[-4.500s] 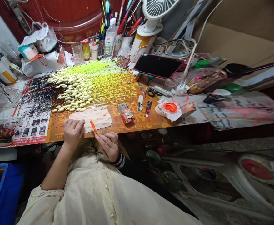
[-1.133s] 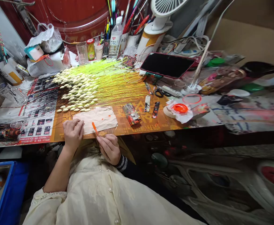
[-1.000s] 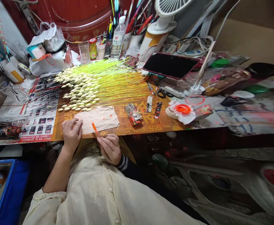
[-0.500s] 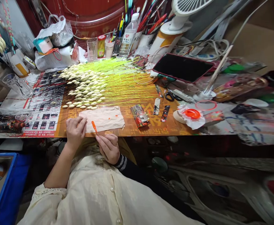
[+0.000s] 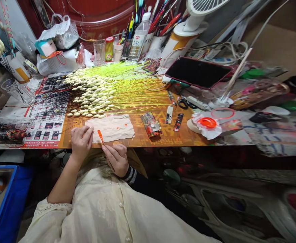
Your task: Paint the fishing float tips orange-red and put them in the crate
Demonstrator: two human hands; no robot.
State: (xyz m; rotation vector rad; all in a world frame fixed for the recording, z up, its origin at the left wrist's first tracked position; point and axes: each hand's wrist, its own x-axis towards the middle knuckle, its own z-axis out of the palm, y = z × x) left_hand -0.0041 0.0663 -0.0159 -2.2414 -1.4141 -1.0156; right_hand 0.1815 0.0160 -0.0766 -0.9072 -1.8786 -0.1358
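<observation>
My right hand [image 5: 116, 159] sits at the table's front edge, fingers pinched on a thin stem whose orange-painted float tip [image 5: 101, 136] points up over a stained paper towel [image 5: 112, 127]. My left hand [image 5: 81, 141] rests curled at the towel's left edge, fingers closed on the table; what it pinches is too thin to make out. Behind the towel lies a large fan of white float bodies [image 5: 90, 96] on neon yellow-green stems [image 5: 132, 89].
An orange paint lid on tissue [image 5: 207, 123], scissors [image 5: 182, 103], small packets [image 5: 151, 124] and a dark phone [image 5: 197, 72] lie to the right. Glasses [image 5: 99, 52], a bottle [image 5: 138, 37], pen pots and a fan base [image 5: 180, 37] line the back. A blue crate [image 5: 3, 199] stands lower left.
My head has swung slightly left, shifting the view. Both hands stay at the towel; the orange tip has barely moved.
</observation>
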